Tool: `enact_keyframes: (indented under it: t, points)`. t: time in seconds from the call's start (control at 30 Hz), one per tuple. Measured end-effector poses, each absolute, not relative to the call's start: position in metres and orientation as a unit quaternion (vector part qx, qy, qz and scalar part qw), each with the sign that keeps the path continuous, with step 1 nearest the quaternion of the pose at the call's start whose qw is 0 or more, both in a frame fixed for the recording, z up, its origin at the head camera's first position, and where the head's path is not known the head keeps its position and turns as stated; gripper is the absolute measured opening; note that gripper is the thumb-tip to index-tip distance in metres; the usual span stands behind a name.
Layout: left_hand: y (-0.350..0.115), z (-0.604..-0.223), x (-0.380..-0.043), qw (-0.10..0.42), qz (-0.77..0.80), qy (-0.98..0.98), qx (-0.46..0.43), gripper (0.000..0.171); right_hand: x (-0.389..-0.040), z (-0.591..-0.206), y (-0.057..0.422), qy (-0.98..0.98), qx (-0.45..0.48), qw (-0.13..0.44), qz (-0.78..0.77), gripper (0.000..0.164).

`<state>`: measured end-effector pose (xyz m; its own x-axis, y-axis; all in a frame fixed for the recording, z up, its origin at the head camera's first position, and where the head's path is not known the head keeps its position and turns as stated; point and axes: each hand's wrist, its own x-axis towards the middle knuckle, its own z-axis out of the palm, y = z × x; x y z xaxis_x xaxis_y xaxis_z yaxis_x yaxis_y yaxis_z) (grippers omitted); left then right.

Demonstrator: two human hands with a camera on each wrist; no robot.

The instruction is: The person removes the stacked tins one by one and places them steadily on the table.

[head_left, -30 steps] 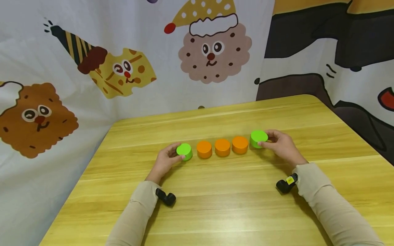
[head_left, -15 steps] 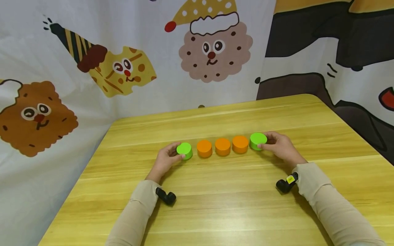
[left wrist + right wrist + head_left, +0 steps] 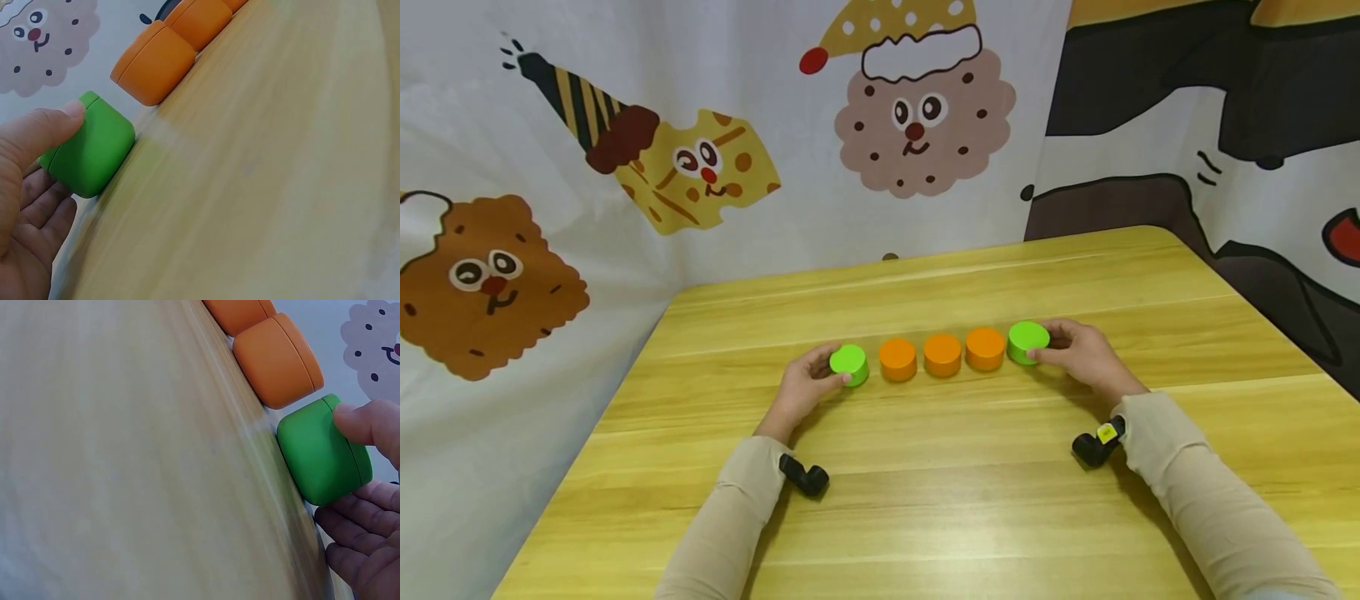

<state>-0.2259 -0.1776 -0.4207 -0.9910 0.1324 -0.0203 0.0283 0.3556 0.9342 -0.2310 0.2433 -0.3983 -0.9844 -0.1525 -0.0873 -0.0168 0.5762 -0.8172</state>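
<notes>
Five small round lidded containers form a row on the wooden table (image 3: 925,467), a green one at each end. My left hand (image 3: 801,385) pinches the left green container (image 3: 849,365) between thumb and fingers. In the left wrist view, the thumb presses near the lid seam of this green container (image 3: 97,150). My right hand (image 3: 1086,357) grips the right green container (image 3: 1027,342), which stands on the table in the right wrist view. Between them are an orange container (image 3: 897,360), a middle orange container (image 3: 942,356) and a right orange container (image 3: 985,349).
A white cloth (image 3: 737,67) printed with cartoon figures hangs behind the table and along its left side. Each wrist wears a small black camera; the left camera (image 3: 805,477) and the right camera (image 3: 1096,443) sit just above the tabletop.
My right hand has brought the right green container down and slightly left, closer to the orange row. My left hand keeps its grip on the left green container in the same spot.
</notes>
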Motion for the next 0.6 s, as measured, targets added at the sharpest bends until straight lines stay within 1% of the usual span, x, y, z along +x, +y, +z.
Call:
enact_keyframes:
  t: [0.23, 0.6]
  points:
    - [-0.176, -0.419, -0.226, 0.041, 0.575, 0.816, 0.041, 0.058, -0.231, -0.4, 0.244, 0.885, -0.049, 0.07, -0.457, 0.072]
    - [-0.16, -0.393, -0.218, 0.063, 0.576, 0.813, 0.061, 0.057, -0.231, -0.399, 0.245, 0.879, -0.047, 0.074, -0.469, 0.073]
